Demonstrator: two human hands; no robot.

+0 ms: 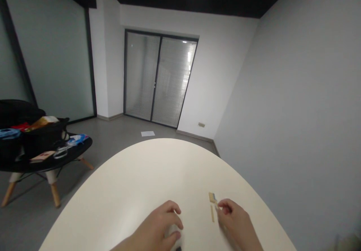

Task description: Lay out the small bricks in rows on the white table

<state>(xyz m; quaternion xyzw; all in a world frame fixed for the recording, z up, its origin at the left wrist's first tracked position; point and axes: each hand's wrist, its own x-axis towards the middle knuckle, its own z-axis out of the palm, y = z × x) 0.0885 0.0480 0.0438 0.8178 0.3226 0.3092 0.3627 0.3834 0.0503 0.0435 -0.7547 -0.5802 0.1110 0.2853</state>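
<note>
My left hand (159, 224) hovers over the round table, fingers curved and apart, with nothing between them. A small dark object (178, 248) shows below its thumb, cut off by the frame's bottom edge. My right hand (235, 219) is closed in a pinch at the right. Its fingertips meet at a small pale piece too tiny to name. Right beside them lies a small tan square piece (211, 197) with a bluish mark on its right side. A thin tan strip (212, 213) lies just below the square, left of my right hand.
The cream round table (146, 176) fills the lower middle. To the left, a black chair (76, 151) with wooden legs holds bags and packets. A white sheet (148, 133) lies on the floor beyond the table. A grey wall (304, 112) stands close on the right.
</note>
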